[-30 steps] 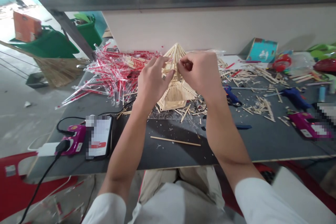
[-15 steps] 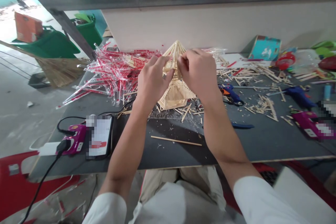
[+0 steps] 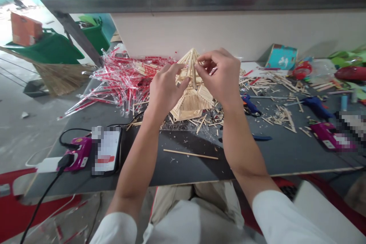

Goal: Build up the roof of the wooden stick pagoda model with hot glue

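From where I sit watching the head view, both hands are up at a small stick-built model (image 3: 192, 101), a pointed roof of pale wooden sticks standing on the dark table (image 3: 183, 167) near the middle of its far half; the left hand (image 3: 165, 89) closes around the model's left slope, thumb and fingers pinched on the sloping sticks just below the peak; the right hand (image 3: 222, 74) meets it from the other side, fingertips gathered on a single stick (image 3: 194, 75) that runs down from the apex (I cannot tell whether that stick is loose or already fixed); so both grips are clamped on wood, the two hands nearly touching at the top.

Around the base lie cut stick ends and splinters (image 3: 206, 120); one long loose stick (image 3: 191, 154) lies flat on the table in front of the model, well clear of it; behind and to the left spreads a heap of clear wrappers with red print (image 3: 122, 78); to the right of the right wrist lies a blue glue gun (image 3: 250, 105), and farther right a second blue glue gun (image 3: 316, 105) among more scattered sticks (image 3: 283, 116); a magenta box (image 3: 328, 139) sits near the right edge.

At the near left corner I see a phone (image 3: 107, 154) lying flat beside a magenta device (image 3: 78, 154) with a black cable (image 3: 42, 202) plugged in; a teal box (image 3: 281, 57) leans against the back wall; green bins (image 3: 51, 47) stand off to the left.
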A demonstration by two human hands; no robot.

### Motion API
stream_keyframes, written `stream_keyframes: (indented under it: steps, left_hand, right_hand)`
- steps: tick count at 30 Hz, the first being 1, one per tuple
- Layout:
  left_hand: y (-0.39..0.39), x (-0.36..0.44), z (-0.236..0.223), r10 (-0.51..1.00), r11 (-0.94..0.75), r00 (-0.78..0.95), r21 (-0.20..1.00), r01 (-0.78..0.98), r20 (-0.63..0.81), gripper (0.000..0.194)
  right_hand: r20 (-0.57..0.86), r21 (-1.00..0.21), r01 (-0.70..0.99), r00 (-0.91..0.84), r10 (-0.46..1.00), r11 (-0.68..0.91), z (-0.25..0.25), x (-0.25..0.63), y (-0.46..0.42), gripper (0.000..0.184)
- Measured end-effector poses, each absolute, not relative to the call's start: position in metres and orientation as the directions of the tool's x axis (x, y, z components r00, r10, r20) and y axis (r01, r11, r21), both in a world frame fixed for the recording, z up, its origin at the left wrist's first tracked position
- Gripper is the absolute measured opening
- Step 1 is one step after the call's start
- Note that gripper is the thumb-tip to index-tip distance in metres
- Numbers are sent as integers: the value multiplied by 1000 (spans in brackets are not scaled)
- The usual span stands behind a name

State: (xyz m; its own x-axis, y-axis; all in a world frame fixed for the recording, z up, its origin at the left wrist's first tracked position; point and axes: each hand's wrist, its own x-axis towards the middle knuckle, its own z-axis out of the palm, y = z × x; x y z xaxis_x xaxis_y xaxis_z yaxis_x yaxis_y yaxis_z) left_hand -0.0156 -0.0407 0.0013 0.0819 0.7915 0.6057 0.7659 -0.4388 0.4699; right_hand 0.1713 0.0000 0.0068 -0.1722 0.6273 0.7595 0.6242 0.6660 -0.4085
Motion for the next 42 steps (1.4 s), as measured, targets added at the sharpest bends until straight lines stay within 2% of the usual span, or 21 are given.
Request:
stream_keyframes:
  steps: [7, 11, 19, 26, 42]
  left_hand:
    - [-40, -14, 0, 788, -440, 88, 459, 772, 609, 35]
    - [-39, -13, -1, 791, -428, 86, 446, 786, 606, 34]
    - [-35, -16, -5, 775, -438, 99, 418, 796, 624, 32]
    - [-35, -16, -7, 770, -450, 111, 412, 792, 628, 33]
    - [-36, -15, -5, 776, -440, 111, 407, 800, 620, 32]
  right_hand:
    - [751, -382, 647, -199, 630, 659, 6, 166, 0, 10]
    - [753, -377, 703, -146, 641, 603, 5, 160, -1, 10]
    - [725, -373, 699, -190, 662, 609, 1, 162, 3, 20]
    - [721, -432, 686, -128, 681, 585, 4, 159, 4, 15]
    - [753, -429, 719, -50, 657, 546, 3, 147, 3, 20]
